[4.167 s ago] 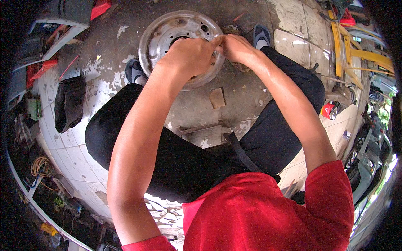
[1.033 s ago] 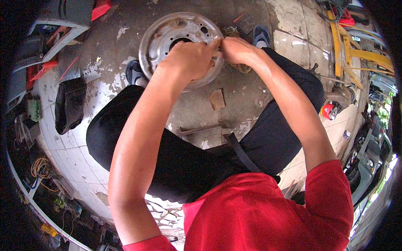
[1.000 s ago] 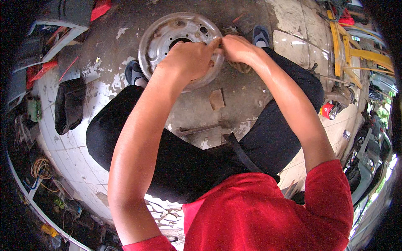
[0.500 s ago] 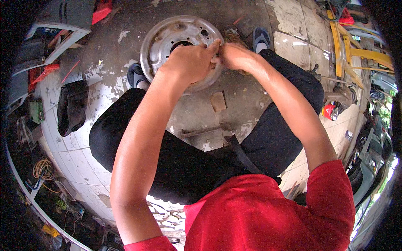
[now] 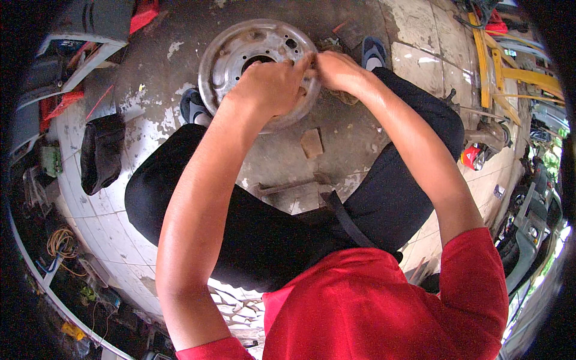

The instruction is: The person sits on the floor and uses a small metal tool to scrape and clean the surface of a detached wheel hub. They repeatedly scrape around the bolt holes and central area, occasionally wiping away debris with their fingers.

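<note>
A grey metal wheel rim (image 5: 210, 72) lies on the floor between my feet, with a round centre hole and smaller holes around it. My left hand (image 5: 268, 89) reaches across the rim, its fingers drawn together near the rim's right edge. Up against those fingertips is my right hand (image 5: 339, 72), curled at the same edge. Whatever the fingers pinch is hidden or too small to name. Nearer to me, a small brown flat piece (image 5: 311, 144) rests on the floor, and beyond it towards me lies a long hammer-like tool (image 5: 288, 187).
A dark bag-like object (image 5: 102, 155) sits on the tiles at left, below a grey metal stand (image 5: 96, 66). Yellow metal frames (image 5: 497, 69) stand at right, above a red can-like item (image 5: 471, 157). A coiled cable (image 5: 62, 243) lies at lower left.
My right hand has shifted slightly up and its fingers have turned at the rim's edge. My left hand stays close to it, with its fingers a little lower. The rim appears nearly unmoved.
</note>
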`<state>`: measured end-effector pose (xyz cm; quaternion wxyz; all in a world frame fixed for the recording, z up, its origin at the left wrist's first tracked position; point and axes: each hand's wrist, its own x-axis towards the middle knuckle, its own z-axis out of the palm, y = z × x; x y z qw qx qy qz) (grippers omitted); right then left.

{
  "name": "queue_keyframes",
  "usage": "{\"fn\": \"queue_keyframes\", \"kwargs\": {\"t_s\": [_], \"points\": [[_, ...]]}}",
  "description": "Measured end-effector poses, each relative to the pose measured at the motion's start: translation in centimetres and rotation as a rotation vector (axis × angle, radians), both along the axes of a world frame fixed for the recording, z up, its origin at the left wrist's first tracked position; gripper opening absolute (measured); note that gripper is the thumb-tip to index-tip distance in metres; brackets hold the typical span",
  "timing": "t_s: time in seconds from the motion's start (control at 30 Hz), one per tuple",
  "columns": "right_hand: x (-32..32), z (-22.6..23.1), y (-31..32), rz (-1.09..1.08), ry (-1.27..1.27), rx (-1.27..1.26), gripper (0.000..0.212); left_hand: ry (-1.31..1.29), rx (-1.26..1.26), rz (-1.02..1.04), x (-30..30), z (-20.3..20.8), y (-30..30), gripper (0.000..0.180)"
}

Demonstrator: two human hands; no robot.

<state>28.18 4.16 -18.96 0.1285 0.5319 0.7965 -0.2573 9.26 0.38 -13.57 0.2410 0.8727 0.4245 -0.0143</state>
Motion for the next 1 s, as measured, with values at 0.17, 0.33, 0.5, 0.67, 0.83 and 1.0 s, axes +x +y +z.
{"fn": "queue_keyframes", "kwargs": {"t_s": [0.17,0.33,0.5,0.67,0.83,1.0], "points": [[-0.1,0.1,-0.6,0.032,0.004,-0.072,0.031,0.050,-0.036,-0.024,0.4,0.8,0.2,0.065],[0.0,0.3,0.0,0.009,0.067,0.044,0.031,0.024,-0.023,-0.005,0.1,0.1,0.1,0.066],[-0.2,0.8,-0.5,0.063,-0.009,-0.092,0.034,0.036,-0.061,-0.002,0.2,0.8,0.3,0.067],[0.8,-0.3,0.6,-0.048,0.202,-0.016,0.035,0.054,-0.063,-0.001,0.1,0.6,0.3,0.067],[0.5,-0.7,0.0,0.050,0.063,-0.047,0.040,0.026,-0.049,0.004,0.0,0.7,0.2,0.066],[0.3,-0.1,0.5,-0.011,0.033,-0.019,0.034,0.076,-0.118,0.027,0.3,1.3,0.5,0.067]]}}
